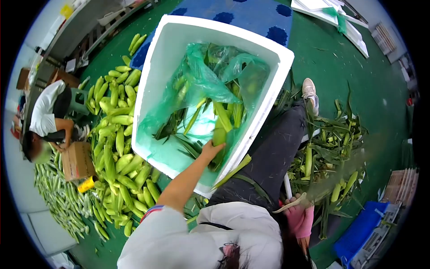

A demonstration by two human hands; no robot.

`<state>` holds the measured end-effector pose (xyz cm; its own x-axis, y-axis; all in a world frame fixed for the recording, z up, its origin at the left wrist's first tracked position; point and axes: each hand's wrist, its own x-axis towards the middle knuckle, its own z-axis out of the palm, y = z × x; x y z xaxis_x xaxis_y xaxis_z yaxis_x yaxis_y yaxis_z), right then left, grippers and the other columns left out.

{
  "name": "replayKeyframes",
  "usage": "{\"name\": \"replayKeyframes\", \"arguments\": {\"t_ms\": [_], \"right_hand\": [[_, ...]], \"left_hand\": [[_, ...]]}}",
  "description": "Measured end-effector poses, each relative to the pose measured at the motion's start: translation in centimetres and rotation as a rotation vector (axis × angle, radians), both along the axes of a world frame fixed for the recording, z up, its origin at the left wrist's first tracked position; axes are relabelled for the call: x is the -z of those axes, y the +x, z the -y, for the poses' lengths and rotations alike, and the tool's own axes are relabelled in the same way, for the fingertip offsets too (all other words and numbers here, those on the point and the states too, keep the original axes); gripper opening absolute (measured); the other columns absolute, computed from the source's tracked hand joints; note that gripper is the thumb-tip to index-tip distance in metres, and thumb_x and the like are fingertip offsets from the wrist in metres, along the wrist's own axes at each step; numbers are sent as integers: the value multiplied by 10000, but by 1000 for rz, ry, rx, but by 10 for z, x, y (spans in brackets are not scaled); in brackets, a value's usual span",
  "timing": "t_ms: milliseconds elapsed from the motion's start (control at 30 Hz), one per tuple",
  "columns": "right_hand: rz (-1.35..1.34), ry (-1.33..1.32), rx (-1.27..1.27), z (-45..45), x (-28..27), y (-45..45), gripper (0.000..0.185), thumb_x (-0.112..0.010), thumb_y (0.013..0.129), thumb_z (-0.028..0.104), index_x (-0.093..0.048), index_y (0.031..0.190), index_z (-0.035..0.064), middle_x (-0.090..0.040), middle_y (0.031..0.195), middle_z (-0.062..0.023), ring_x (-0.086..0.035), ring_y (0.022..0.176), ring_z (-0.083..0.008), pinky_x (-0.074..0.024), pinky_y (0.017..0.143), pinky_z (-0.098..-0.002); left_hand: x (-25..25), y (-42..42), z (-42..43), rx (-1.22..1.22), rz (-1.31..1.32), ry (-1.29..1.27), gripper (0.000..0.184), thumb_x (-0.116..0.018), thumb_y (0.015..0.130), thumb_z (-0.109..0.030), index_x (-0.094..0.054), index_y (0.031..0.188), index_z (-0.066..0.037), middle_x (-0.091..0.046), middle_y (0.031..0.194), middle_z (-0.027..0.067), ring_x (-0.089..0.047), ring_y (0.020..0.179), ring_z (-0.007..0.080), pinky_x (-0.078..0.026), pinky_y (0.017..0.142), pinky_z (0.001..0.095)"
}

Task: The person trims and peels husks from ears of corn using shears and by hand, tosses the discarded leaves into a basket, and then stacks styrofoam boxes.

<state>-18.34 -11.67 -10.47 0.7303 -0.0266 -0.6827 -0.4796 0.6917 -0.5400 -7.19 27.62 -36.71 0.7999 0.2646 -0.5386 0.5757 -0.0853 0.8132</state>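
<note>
One green-husked corn ear [219,135] points forward from the nearer left hand [213,150], clasped around it; whether my right hand [300,219] (pink-gloved, well apart) grips anything, I can't tell remotely.

A single head-worn camera looked forward and steeply down over the wearer's loose white cloth shirt [179,244] into a near, open, white foam box [168,49]; its round, wide-angle view took in the green floor [331,67] farther off, between black corners.

A green floor [331,67] stretches away from a pale wall [20,168], with long grey shelving [67,33] and a green stool [79,100] at left
</note>
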Motion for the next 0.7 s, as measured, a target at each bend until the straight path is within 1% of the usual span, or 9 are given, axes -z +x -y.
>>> {"name": "replayKeyframes", "arguments": {"t_ms": [67,133,167,200,300,433,533,600,700], "right_hand": [[-4,28,-13,-1,5,-1,488,-651,933,331,-507,1282,22,-617,1094,-122,-606,1055,-303,-492,968,-460],[42,0,-98,-8,-7,1,530,-675,898,292,-492,1316,21,-615,1087,-110,-605,1054,-275,-492,964,-433],[73,-14,-144,-11,-10,5,555,-688,881,272,-485,1333,21,-614,1084,-104,-605,1054,-262,-491,961,-419],[129,-94,-261,-9,-8,9,590,-701,851,236,-474,1351,21,-613,1089,-101,-602,1053,-245,-490,954,-402],[311,-387,-541,-7,-22,28,774,-748,718,102,-425,1416,8,-601,1159,-100,-586,1071,-196,-476,940,-340],[549,-690,-596,-9,-60,49,826,-814,707,160,-418,1414,1,-572,1223,-136,-566,1132,-243,-462,974,-350],[720,-1065,-618,17,-90,69,876,-856,679,328,-439,1375,-1,-549,1218,-205,-548,1146,-373,-433,1011,-427],[736,-1229,-528,41,-89,73,874,-845,672,391,-455,1349,1,-549,1197,-218,-543,1132,-397,-434,1001,-441],[727,-1338,-553,86,-83,75,882,-837,656,440,-470,1329,4,-550,1190,-222,-547,1122,-405,-443,982,-452]], "left_hand": [[-74,-18,-19,-398,-134,-549,622,-703,872,-513,-595,1241,-24,-686,1002,115,-665,919,273,-536,879,385],[-118,-40,-65,-425,-77,-936,640,-582,921,-594,-575,1250,-45,-673,1018,117,-665,907,270,-543,872,407],[-154,-46,-72,-381,-55,-910,644,-479,949,-619,-557,1255,-58,-659,1047,95,-649,974,236,-555,814,396],[-188,-49,-61,-449,94,-744,632,-489,958,-573,-512,1303,-45,-638,1099,110,-630,1044,265,-554,861,452],[-250,-55,-34,-121,180,-840,556,-568,938,-434,-474,1314,-35,-587,1153,149,-594,1103,321,-517,948,566],[-302,-17,66,194,244,-343,718,-782,829,-296,-405,1375,-22,-630,1006,134,-667,803,263,-564,772,377],[-334,4,141,596,476,195,731,-824,758,-220,-455,1361,-32,-658,1107,128,-664,968,232,-532,873,376],[-355,7,187,789,581,509,760,-816,729,-202,-450,1379,-59,-677,1140,171,-680,1048,287,-522,897,382],[-366,11,231,954,553,651,759,-821,718,-194,-459,1370,-57,-674,1145,183,-678,1051,311,-524,896,382]]}}
